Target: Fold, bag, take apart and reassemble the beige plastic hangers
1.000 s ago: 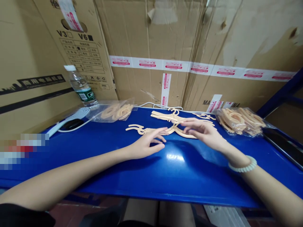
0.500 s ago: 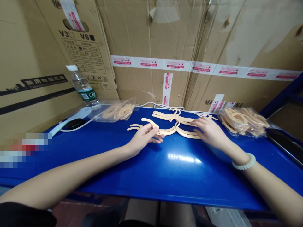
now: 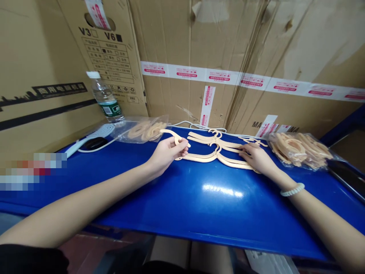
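Note:
My left hand [image 3: 168, 154] is closed around a curved beige hanger arm [image 3: 170, 132], which points up and to the left from the fingers. Beneath those fingers lies the left end of the lower beige folding hanger [image 3: 199, 157], partly hidden by the hand. Behind it is the upper folding hanger [image 3: 199, 139], its hook toward the boxes. My right hand [image 3: 258, 158] has its fingers pinched at the right end of the upper hanger, while its wrist side covers the lower hanger's right tip.
Small beige hanger pieces [image 3: 252, 141] lie behind my right hand. Bagged hanger parts sit at right [image 3: 299, 150] and left [image 3: 148, 131]. A water bottle [image 3: 108, 102], black mouse [image 3: 95, 143] and white cable [image 3: 182, 123] are near cardboard boxes [image 3: 182, 99] backing the blue table [image 3: 199, 209].
My left hand has moved left and up a little with the hanger arm, turning it. The fingers of my right hand have closed at the upper hanger's right end. The view has shifted slightly.

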The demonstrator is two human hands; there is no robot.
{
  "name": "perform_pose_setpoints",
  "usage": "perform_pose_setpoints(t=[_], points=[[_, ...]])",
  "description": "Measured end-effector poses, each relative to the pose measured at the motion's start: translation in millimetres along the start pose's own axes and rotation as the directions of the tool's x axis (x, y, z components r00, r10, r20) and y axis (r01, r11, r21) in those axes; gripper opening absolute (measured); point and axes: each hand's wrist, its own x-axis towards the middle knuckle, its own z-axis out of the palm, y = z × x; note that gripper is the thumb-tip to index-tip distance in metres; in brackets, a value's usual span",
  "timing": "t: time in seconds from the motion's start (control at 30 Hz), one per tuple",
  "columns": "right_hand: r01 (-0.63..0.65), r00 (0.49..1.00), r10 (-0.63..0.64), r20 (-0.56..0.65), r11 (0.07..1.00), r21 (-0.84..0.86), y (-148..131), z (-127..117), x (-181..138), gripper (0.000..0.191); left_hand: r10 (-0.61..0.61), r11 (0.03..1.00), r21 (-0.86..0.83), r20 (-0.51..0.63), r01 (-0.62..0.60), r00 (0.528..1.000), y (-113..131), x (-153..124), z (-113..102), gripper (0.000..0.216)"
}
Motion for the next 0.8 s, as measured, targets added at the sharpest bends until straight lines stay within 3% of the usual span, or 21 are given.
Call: perform_pose_setpoints(t=[0.2, 0.4, 0.57, 0.8], points=[[0.009, 0.999, -0.007, -0.033, 0.998, 0.056, -2.7, -6.0, 2.5, 0.019, -0.019, 0.998, -0.056, -0.042, 0.016, 0.999, 3.5, 8.5, -4.2, 0.029], [-0.109, 0.985, 0.135, -0.106, 0.970, 0.219, -8.8, -26.5, 3.1, 0.023, -0.033, 0.996, -0.089, -0.040, 0.029, 0.999, -2.3, 13.3, -10.5, 0.023], [-0.176, 0.974, 0.221, -0.048, 0.875, 0.452, -8.6, -46.0, 0.7, 0.035, -0.042, 0.993, -0.111, -0.004, 0.042, 0.999, -4.6, 16.1, -14.2, 0.018], [-0.148, 0.989, 0.127, 0.076, 0.853, 0.500, -12.6, -60.6, -0.2, 0.047, -0.070, 0.976, -0.198, 0.098, 0.089, 0.993, -3.5, 13.2, -11.9, 0.015]])
